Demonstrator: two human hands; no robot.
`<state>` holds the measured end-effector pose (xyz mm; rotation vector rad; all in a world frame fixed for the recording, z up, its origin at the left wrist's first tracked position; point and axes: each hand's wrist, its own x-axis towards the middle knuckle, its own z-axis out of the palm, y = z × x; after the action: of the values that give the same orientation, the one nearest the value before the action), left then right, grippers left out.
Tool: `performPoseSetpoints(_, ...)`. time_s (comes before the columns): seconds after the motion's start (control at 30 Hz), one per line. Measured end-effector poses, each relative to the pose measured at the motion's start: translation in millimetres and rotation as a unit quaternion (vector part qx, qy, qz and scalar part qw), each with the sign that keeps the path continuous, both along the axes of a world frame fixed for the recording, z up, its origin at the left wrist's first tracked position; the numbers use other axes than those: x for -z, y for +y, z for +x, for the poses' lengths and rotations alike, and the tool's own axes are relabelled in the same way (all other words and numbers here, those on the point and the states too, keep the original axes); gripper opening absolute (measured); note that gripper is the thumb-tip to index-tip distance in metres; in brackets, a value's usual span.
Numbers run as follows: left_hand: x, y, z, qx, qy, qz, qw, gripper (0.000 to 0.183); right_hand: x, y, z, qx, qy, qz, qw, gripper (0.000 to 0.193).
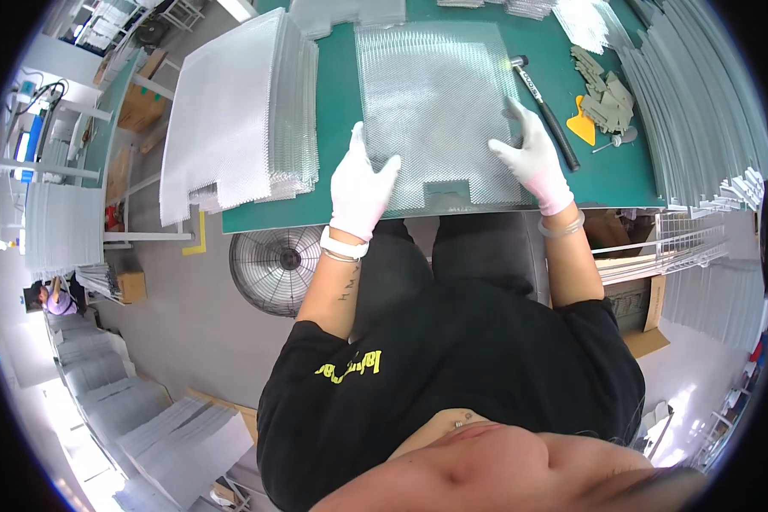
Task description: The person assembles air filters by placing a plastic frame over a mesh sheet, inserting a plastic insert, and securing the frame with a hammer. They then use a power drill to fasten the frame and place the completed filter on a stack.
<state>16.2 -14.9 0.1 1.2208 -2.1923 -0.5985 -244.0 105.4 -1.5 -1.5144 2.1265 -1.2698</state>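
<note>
A silver metal mesh sheet (pixel 435 111) with a notch in its near edge lies flat before me on the green table (pixel 337 94). My left hand (pixel 363 183), in a white glove, is at the sheet's near left edge, fingers apart and thumb over the mesh. My right hand (pixel 533 162), gloved too, is at the right edge with thumb and fingers spread. Neither hand grips anything; whether the fingertips touch the mesh I cannot tell. A hammer (pixel 548 115) with a black handle lies just right of my right hand.
On the left stands a tall stack of mesh sheets (pixel 222 111). At right lie grey-green strips (pixel 606 98), a yellow scraper (pixel 581 124) and a long row of stacked sheets (pixel 700 111). A round fan (pixel 273 277) stands below the table's near edge.
</note>
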Motion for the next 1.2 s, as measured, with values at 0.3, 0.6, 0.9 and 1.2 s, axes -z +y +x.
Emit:
performPoseSetpoints(0.3, 9, -10, -9, 0.026, -0.077, 0.034, 0.996, 0.079, 11, -8, 6, 0.029, 0.067, 0.088, 0.993, 0.073)
performPoseSetpoints(0.6, 15, -10, -7, 0.02, -0.089, 0.019, 0.996, 0.081, 10, -11, 7, 0.032, 0.109, 0.097, 0.989, 0.07)
performPoseSetpoints(0.9, 24, -14, -5, 0.02, -0.084, 0.008, 0.996, 0.082, 4, -14, 6, 0.031, 0.101, 0.142, 0.984, 0.069)
performPoseSetpoints(1.2, 15, -12, -8, 0.016, -0.073, 0.063, 0.995, 0.081, 3, -16, 3, 0.027, 0.103, 0.167, 0.98, 0.069)
